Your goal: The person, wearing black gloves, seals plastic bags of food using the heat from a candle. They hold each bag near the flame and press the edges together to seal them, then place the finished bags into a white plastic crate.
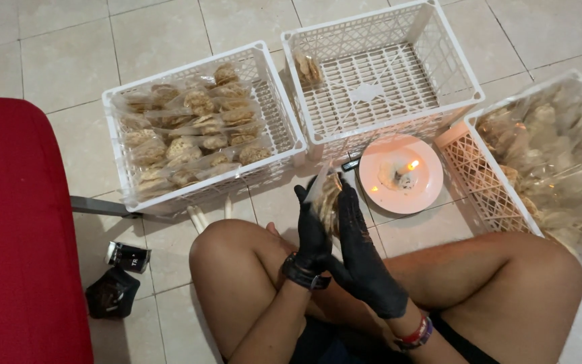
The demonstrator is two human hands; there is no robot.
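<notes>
down on the tiled floor [69,54], a person sits cross-legged with both hands in black gloves. the left hand [312,229] and the right hand [362,249] are pressed together around a clear bag of crackers [327,199], fingers wrapped on each side so the bag stands upright between the palms, top edge pointing toward the candle. looks like it's held that way to keep the open end steady near the flame.

just beyond the hands sits a pink plate [426,192] with a short lit candle [407,176] melted onto its middle, close enough to reach without leaning.

3 crates fan out in front, all within arm's reach. the left white crate [119,101] is packed with filled cracker bags laid flat in rows. the middle white crate [318,145] is nearly bare, only 1 small bag [306,67] tucked in its far left corner. off to the right there's a third crate [479,175] heaped with loose clear bags of crackers.

a red chair [15,222] takes up the left side, and by its base lie a small dark can [128,256] and a crumpled black thing [110,293], can't tell what.
</notes>
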